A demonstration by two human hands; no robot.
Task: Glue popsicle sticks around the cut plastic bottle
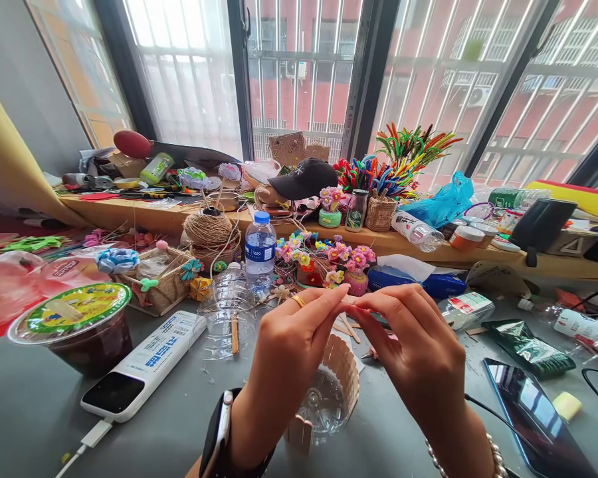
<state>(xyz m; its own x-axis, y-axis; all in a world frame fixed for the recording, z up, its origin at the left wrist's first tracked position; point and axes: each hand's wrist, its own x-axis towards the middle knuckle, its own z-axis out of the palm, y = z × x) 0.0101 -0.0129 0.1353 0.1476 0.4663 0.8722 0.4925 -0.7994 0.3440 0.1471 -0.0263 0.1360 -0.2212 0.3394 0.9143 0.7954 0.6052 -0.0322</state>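
Note:
Both hands are raised with fingertips meeting above the table. My left hand [294,345], with a ring and a watch on the wrist, is closed in a pinch. From the other side my right hand [413,345] pinches at the same spot. A tiny pale piece [349,300] shows between the fingertips, too small to name. Beneath the hands stands a clear plastic bottle bottom [323,401], partly hidden by my left hand. Short wooden stick pieces [347,373] line part of its wall. Behind my hands lie loose wooden sticks [349,326] and a glue gun tip [369,355], mostly covered.
Left are a lidded cup [90,342], a white power bank [147,362] and a cut clear bottle [224,312]. A water bottle [260,255] stands behind, near crocheted-looking flowers [356,259]. Right lie a phone [533,418], a green packet [528,345] and cables.

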